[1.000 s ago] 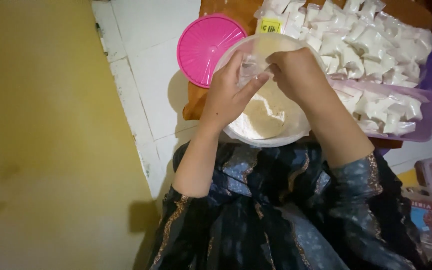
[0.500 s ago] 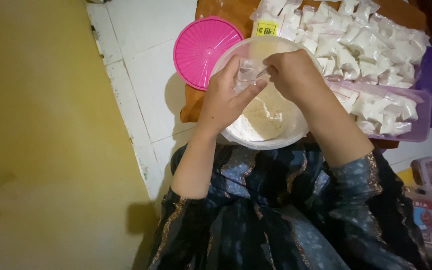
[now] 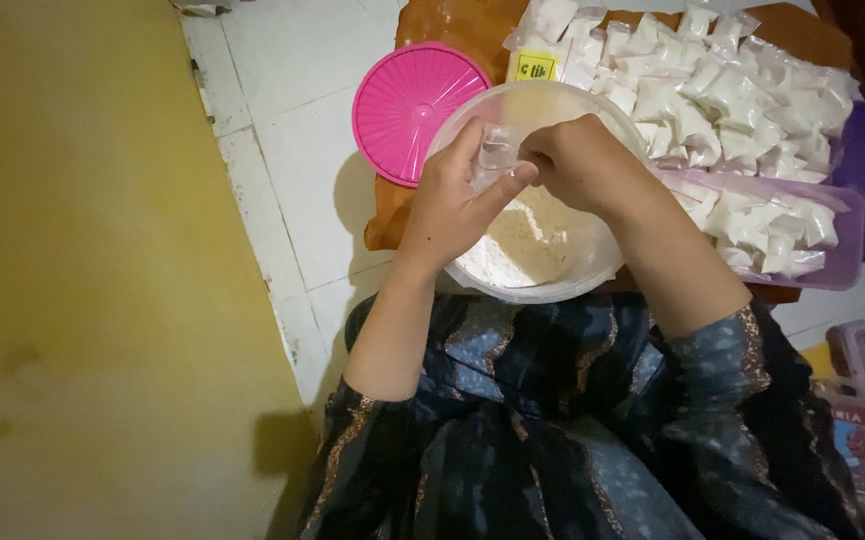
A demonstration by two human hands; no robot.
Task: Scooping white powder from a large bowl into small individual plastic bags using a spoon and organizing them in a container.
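Hard to make out the little clear bag (image 3: pixel 499 155) at all. It's see-through and mostly covered by fingers, so I can't tell whether anything is inside it or which way its long axis runs. What shows looks like its mouth facing up toward the camera, pinched between both hands. It sits just above the centre of the frame, right over the bowl (image 3: pixel 592 275).

The left hand (image 3: pixel 452 205) has thumb and fingers closed on the bag's left side. The right hand (image 3: pixel 582 165) is curled over the right side, fingertips clamped on the bag too, and it hides a good part of the bowl's far rim.

The bowl is a pale plastic tub with white powder (image 3: pixel 527 245) in the bottom. A pink lid (image 3: pixel 412 105) lies flat at its upper left, touching the bowl edge. A heap of filled white packets (image 3: pixel 722 100) fills the upper right, some of them in a purple tray (image 3: pixel 842 270) that's partly cut off by the arm.

Compared with half a second ago, the hands and bag are in pretty much the same spot over the bowl, same grip.
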